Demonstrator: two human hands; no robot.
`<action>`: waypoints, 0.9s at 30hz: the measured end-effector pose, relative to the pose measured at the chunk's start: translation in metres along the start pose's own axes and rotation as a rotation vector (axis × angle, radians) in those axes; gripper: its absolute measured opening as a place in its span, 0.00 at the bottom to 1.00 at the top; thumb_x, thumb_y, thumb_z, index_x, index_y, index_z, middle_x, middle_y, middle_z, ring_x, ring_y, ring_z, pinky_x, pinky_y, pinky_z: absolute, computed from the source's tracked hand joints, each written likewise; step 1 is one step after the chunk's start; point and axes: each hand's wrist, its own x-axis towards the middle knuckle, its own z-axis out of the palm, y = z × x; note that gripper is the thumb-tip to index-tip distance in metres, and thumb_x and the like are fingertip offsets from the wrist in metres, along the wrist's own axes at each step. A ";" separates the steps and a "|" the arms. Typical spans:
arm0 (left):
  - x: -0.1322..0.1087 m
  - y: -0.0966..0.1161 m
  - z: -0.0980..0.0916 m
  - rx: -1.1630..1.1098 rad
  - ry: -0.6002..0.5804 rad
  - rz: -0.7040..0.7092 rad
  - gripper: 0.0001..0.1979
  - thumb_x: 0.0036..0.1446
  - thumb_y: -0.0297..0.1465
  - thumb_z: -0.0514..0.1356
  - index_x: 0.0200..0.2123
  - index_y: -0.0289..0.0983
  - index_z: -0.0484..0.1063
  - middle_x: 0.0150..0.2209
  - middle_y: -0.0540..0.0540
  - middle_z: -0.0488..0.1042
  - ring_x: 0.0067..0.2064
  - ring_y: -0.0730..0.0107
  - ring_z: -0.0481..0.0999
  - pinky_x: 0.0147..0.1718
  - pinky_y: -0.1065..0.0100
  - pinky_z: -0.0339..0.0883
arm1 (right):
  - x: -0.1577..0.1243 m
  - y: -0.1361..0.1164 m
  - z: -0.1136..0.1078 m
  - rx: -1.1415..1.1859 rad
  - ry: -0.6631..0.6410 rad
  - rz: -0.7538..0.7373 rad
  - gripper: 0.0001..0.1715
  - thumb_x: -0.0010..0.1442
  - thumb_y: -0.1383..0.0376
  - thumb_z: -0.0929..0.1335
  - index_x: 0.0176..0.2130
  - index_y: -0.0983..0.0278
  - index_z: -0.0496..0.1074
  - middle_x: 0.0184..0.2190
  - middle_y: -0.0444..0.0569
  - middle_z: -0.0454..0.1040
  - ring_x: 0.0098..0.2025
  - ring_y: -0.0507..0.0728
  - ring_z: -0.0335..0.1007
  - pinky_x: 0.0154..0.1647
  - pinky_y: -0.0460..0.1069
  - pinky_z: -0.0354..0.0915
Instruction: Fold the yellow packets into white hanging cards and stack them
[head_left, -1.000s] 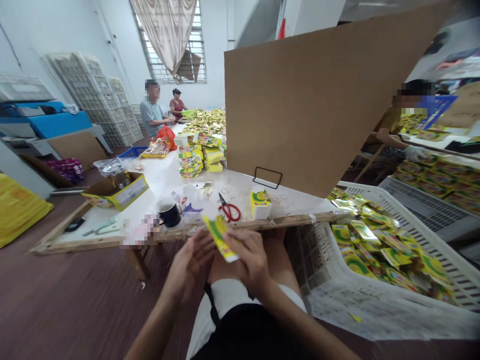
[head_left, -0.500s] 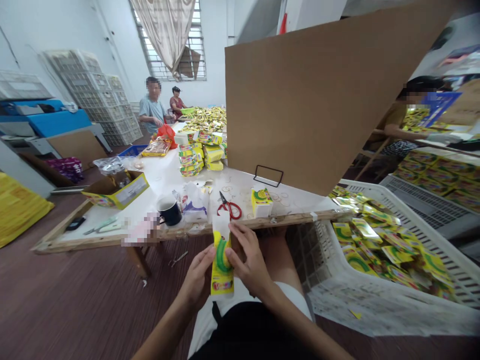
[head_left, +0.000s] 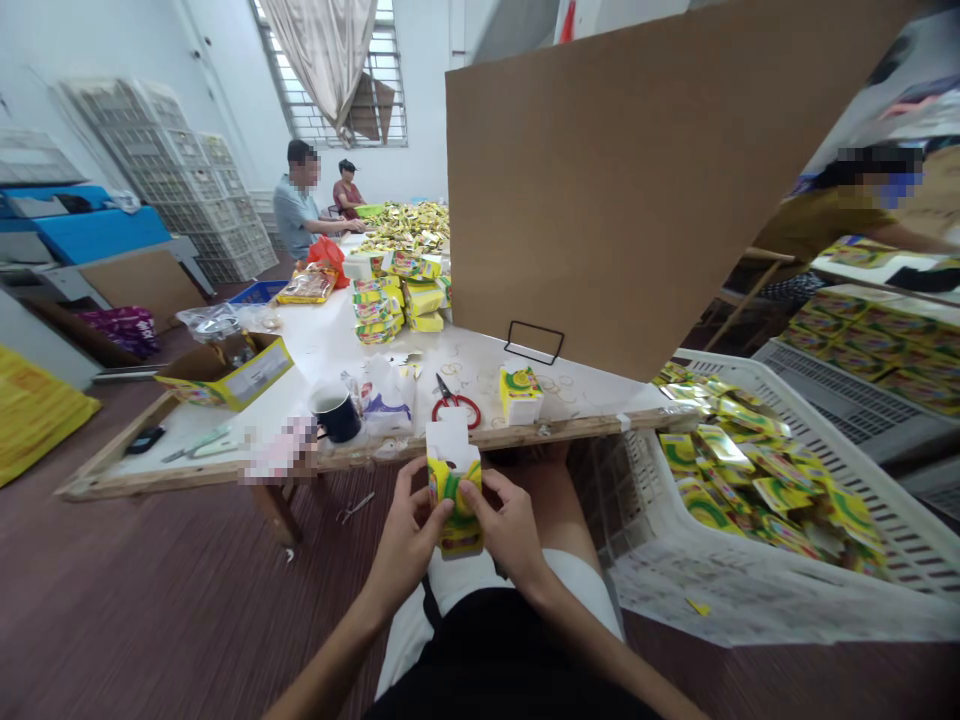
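Note:
Over my lap, a small yellow and green printed carton (head_left: pixel 461 535) is held between both hands, its white end flap (head_left: pixel 448 436) standing up at the top. My left hand (head_left: pixel 409 535) grips its left edge, the thumb on the front face. On the other side my right hand (head_left: pixel 511 520) pinches the right edge, its thumb also pressing on the front. The fingertips behind the carton are partly hidden. Just beyond, on the table edge, lie red-handled scissors (head_left: pixel 466 410) and a stack of flat yellow cartons (head_left: pixel 520 396).
A white crate (head_left: pixel 675 575) full of yellow cartons stands to my right. On the table are a dark mug (head_left: pixel 337 415), an open yellow box (head_left: pixel 229 375), bundled cartons (head_left: pixel 377 310) and an upright cardboard sheet (head_left: pixel 600 200). Co-workers sit behind and at right.
The carton went from a flat, narrow strip to a wider, opened-out shape, and both thumbs now press its front. The co-worker at right has leaned forward with an arm reaching out.

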 end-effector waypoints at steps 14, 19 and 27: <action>-0.007 0.011 -0.008 -0.099 -0.319 -0.097 0.18 0.51 0.31 0.65 0.43 0.41 0.61 0.39 0.44 0.76 0.40 0.61 0.78 0.35 0.68 0.68 | 0.007 -0.012 -0.034 0.047 -0.260 -0.041 0.13 0.61 0.59 0.64 0.29 0.65 0.68 0.26 0.45 0.69 0.29 0.51 0.64 0.30 0.45 0.62; -0.007 0.008 -0.006 -0.083 -0.276 -0.088 0.41 0.52 0.31 0.65 0.62 0.48 0.43 0.42 0.43 0.75 0.42 0.58 0.77 0.40 0.62 0.69 | 0.008 -0.016 -0.030 0.152 -0.137 -0.080 0.13 0.59 0.62 0.65 0.44 0.63 0.69 0.32 0.48 0.73 0.35 0.55 0.69 0.36 0.48 0.66; -0.004 0.006 -0.009 0.038 -0.190 -0.037 0.24 0.52 0.30 0.64 0.52 0.40 0.62 0.45 0.40 0.75 0.43 0.59 0.77 0.39 0.65 0.69 | 0.007 -0.018 -0.040 -0.093 -0.138 -0.212 0.16 0.60 0.58 0.63 0.38 0.63 0.77 0.36 0.52 0.71 0.42 0.57 0.66 0.44 0.52 0.64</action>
